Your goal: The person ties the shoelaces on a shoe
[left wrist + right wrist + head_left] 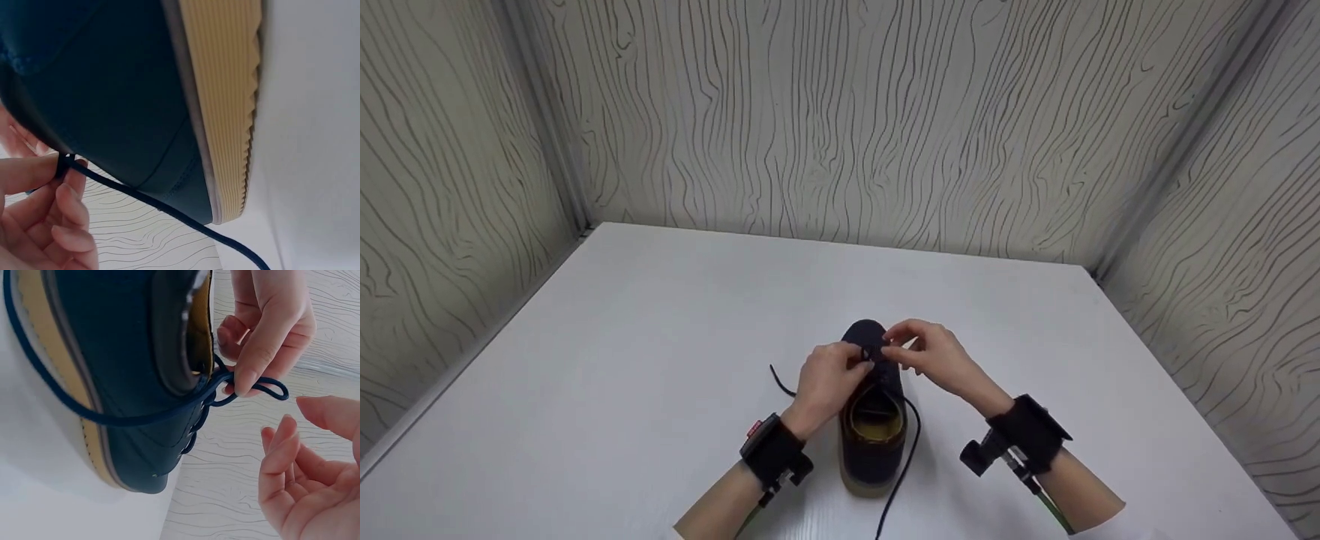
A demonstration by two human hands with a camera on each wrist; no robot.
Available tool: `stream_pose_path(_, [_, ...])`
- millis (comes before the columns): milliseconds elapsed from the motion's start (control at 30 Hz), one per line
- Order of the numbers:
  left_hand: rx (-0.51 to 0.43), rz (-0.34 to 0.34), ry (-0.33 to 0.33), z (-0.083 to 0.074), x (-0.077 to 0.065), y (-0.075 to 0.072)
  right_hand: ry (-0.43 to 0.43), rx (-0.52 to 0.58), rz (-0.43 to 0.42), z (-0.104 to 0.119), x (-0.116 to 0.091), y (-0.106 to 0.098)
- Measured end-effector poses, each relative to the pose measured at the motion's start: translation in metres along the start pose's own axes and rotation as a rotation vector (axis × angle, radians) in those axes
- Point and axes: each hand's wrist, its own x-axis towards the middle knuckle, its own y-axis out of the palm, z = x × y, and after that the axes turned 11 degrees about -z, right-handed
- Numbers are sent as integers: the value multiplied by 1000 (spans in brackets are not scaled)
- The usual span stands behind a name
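Observation:
A dark blue shoe with a tan sole stands upright on the table, toe pointing away from me. Over its lacing, my left hand pinches the dark blue shoelace between thumb and fingers. A small lace loop sticks out past the left thumb in the right wrist view. My right hand is just to the right of that loop. Its thumb and bent fingers stand apart with nothing between them, the thumb tip close to the loop's end.
One lace end lies left of the shoe; the other length runs down its right side toward the near table edge. The white table is enclosed by wood-grain panels at the back and sides. Each wrist wears a black camera strap.

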Motion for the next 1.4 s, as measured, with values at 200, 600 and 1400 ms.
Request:
stream_pose_path(200, [-11, 2, -6, -2, 1, -1, 24, -1, -9, -11, -8, -3])
stream_pose_path(600, [-17, -7, -5, 0, -1, 0, 89, 18, 30, -24, -26, 2])
stream_pose_path(1400, [-41, -23, 14, 1, -2, 0, 15, -2, 68, -36, -38, 6])
